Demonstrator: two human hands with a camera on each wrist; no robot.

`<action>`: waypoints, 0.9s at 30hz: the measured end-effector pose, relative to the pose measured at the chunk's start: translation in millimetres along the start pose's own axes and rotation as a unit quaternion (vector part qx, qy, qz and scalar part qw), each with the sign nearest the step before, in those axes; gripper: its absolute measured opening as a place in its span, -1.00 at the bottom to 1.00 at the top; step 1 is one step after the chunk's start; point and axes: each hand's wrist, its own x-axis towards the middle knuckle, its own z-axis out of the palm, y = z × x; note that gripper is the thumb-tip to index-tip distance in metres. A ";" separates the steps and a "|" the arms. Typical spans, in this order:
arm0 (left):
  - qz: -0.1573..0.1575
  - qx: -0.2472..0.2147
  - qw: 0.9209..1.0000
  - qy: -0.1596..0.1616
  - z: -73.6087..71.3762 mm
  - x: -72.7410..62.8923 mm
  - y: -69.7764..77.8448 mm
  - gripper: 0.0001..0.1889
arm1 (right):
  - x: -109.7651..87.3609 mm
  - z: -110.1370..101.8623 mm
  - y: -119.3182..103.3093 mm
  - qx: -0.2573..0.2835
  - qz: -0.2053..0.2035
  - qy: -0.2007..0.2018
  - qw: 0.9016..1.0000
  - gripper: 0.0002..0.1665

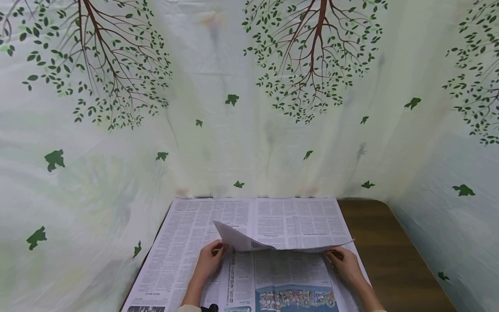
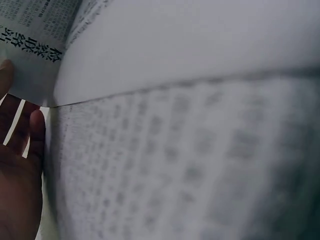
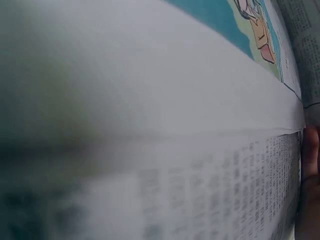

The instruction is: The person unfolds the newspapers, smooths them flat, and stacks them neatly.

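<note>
A newspaper sheet [image 1: 239, 239] is lifted across the middle of the head view, its far part raised and its left corner standing up highest. My left hand [image 1: 209, 261] pinches it at the left side, and my right hand [image 1: 346, 265] pinches it at the right side. The near part of the sheet, with a blue colour picture [image 1: 296, 299], lies low between my forearms. In the left wrist view, fingers [image 2: 37, 132] are at the paper's edge. Only part of the right hand [image 3: 311, 180] shows in the right wrist view, beside the paper.
More newspaper [image 1: 187, 225] is spread flat beneath, covering most of the table. The brown tabletop [image 1: 386, 255] shows along the right. A pale cloth [image 1: 265, 151] printed with trees and leaves hangs behind and on both sides. A small black object [image 1: 212, 308] is by the left wrist.
</note>
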 end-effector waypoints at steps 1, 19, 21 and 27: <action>-0.002 0.002 1.000 0.001 0.9 0.2 -1.6 -0.83 | 1.2 0.4 0.0 -0.005 -0.002 0.000 1.000 -0.87; -0.022 -0.027 0.999 0.024 6.9 -1.5 -9.8 -0.79 | 0.2 4.0 9.9 0.061 0.012 0.020 0.998 -0.77; -0.029 -0.032 0.999 0.026 7.1 -1.6 -9.0 -0.79 | -0.4 4.1 9.5 0.064 0.009 0.023 0.998 -0.76; -0.028 -0.035 0.999 0.031 7.7 -1.7 -10.5 -0.79 | -0.5 5.0 9.1 0.076 0.013 0.029 0.997 -0.75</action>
